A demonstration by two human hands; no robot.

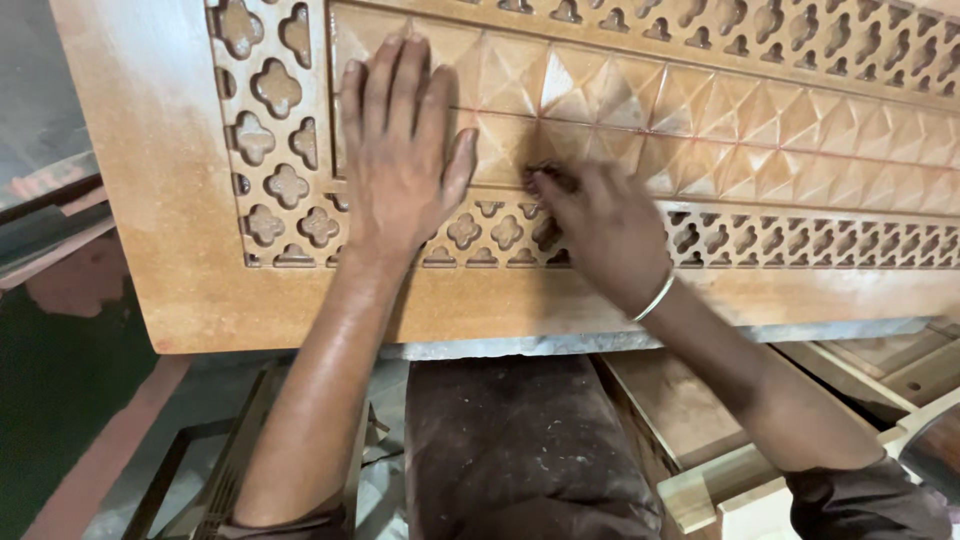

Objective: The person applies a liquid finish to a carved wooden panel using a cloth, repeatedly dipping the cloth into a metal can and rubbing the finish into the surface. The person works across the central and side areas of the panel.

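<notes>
A carved wooden panel (150, 200) lies across the view, dusty orange-brown, with a band of raised pyramid shapes (760, 130) framed by cut-through quatrefoil fretwork (270, 160). My left hand (400, 150) rests flat on the panel's left part, fingers spread over the pyramids and fretwork. My right hand (600, 230), blurred and wearing a thin metal bangle (655, 298), presses its fingertips on a small dark piece, maybe sandpaper (548, 176), against the pyramid band. What the piece is stays unclear.
The panel sits on a grey slab edge (600, 342). Below are my dark trousers (520, 450), wooden boards and frame parts (700, 420) at the right, a metal frame (230, 450) at the lower left, and a dark green floor (60, 400).
</notes>
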